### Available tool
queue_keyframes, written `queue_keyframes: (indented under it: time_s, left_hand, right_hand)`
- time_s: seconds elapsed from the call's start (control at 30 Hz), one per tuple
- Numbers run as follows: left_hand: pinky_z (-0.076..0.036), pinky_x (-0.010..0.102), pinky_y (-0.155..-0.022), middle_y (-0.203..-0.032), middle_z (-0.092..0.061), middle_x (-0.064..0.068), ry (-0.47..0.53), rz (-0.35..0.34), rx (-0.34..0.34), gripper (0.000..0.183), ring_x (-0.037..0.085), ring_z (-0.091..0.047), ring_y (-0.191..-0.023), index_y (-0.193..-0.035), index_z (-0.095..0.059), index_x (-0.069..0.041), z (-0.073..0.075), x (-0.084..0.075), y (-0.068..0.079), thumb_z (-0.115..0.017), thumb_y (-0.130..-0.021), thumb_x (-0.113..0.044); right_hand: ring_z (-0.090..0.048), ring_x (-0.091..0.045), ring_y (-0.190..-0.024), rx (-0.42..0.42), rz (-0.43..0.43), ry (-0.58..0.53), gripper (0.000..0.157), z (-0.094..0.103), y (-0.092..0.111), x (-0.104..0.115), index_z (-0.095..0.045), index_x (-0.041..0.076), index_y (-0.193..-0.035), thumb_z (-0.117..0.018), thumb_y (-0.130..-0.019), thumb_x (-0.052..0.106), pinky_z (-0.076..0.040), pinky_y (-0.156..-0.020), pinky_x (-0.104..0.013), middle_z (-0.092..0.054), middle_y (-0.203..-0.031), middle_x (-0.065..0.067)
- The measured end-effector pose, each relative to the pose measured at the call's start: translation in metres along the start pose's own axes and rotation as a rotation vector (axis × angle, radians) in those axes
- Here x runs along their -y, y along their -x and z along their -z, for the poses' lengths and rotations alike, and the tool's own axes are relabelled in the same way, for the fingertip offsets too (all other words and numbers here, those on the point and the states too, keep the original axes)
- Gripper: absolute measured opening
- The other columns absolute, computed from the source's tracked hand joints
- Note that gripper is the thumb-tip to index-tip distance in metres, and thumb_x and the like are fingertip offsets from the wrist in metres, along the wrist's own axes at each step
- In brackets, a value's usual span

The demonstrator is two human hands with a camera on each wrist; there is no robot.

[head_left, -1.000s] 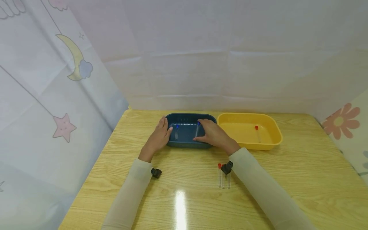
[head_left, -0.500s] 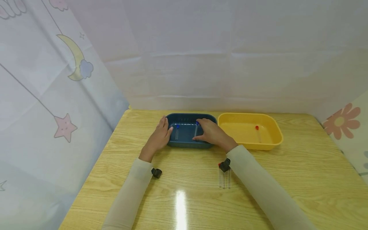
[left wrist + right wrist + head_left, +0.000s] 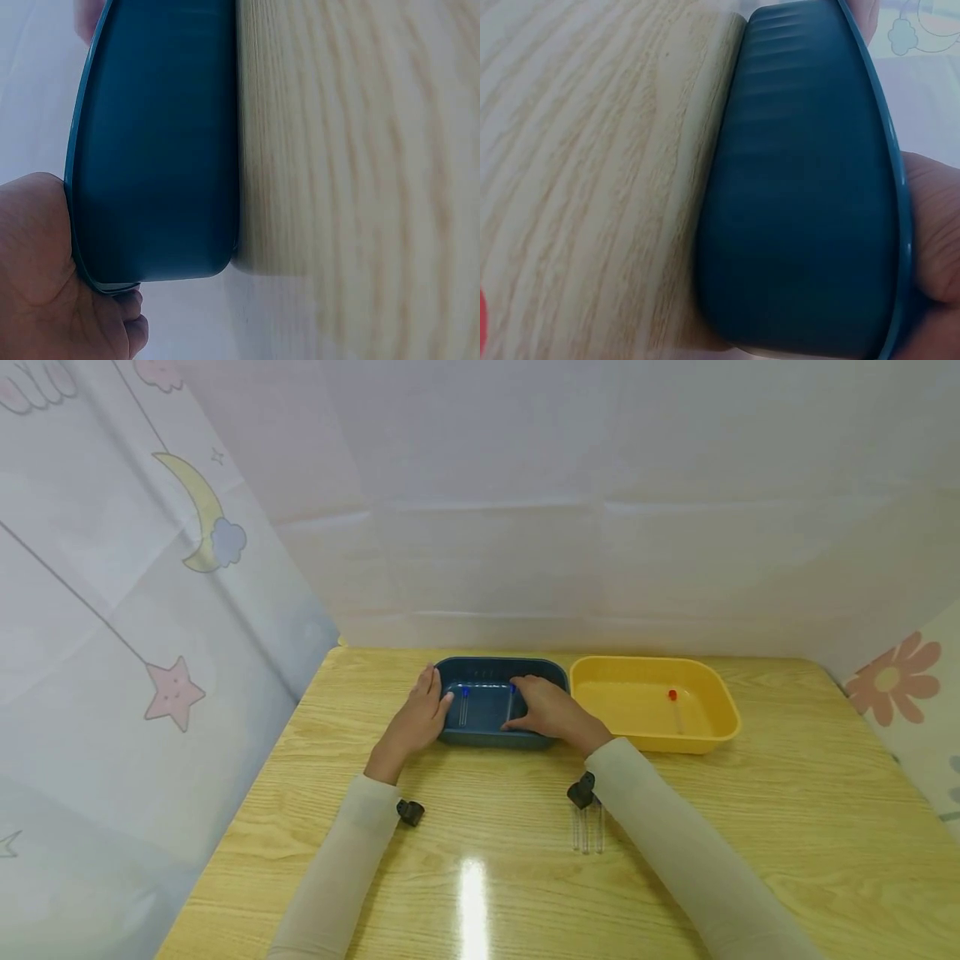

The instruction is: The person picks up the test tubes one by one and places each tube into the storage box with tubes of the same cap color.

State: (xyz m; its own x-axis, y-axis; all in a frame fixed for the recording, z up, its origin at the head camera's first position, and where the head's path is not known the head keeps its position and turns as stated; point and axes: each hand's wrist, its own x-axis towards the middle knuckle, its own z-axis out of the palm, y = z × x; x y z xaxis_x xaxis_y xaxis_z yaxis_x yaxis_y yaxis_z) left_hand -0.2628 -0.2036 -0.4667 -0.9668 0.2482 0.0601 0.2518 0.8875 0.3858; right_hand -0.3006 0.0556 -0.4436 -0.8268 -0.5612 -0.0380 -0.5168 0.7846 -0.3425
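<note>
In the head view, my left hand (image 3: pixel 416 714) grips the left end of the dark blue tray (image 3: pixel 491 740), thumb over the rim and fingers along the outside. The left wrist view shows the hand (image 3: pixel 67 300) wrapped at the tray's corner. My right hand (image 3: pixel 551 710) reaches into the tray's right side and holds a clear test tube with a blue cap (image 3: pixel 512 691) lengthwise between thumb and fingertips, low over the bottom. Another blue-capped test tube (image 3: pixel 464 708) lies to its left. From the right wrist, the tray wall hides the fingertips.
A yellow tray (image 3: pixel 667 744) stands right beside the blue one, with a red-capped test tube (image 3: pixel 677 714) inside. Several clear tubes (image 3: pixel 586 835) lie on the wooden table (image 3: pixel 420 877) under my right wrist camera (image 3: pixel 581 790), which covers their caps. A cloth backdrop rises behind.
My right hand has lowered slightly with the blue-capped test tube, its cap end shifting left and down. The right forearm drifted left, covering the red caps on the table. The left hand stays put.
</note>
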Motion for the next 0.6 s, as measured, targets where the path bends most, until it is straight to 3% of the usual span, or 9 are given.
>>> queue_keyframes:
  time_s: [0.6]
  left_hand:
    - [-0.012,0.050,-0.124,-0.168,0.002,0.022,0.003,0.009,-0.002,0.066,0.037,-0.004,-0.155,-0.159,-0.005,0.007,0.0008,-0.0006,0.0007,-0.023,-0.113,-0.038]
  right_hand:
    - [-0.047,-0.039,-0.138,0.004,0.017,0.014,0.094,-0.0053,-0.0068,-0.0043,-0.044,-0.004,-0.150,-0.083,-0.082,0.048,-0.040,-0.113,-0.050,-0.050,-0.148,-0.024]
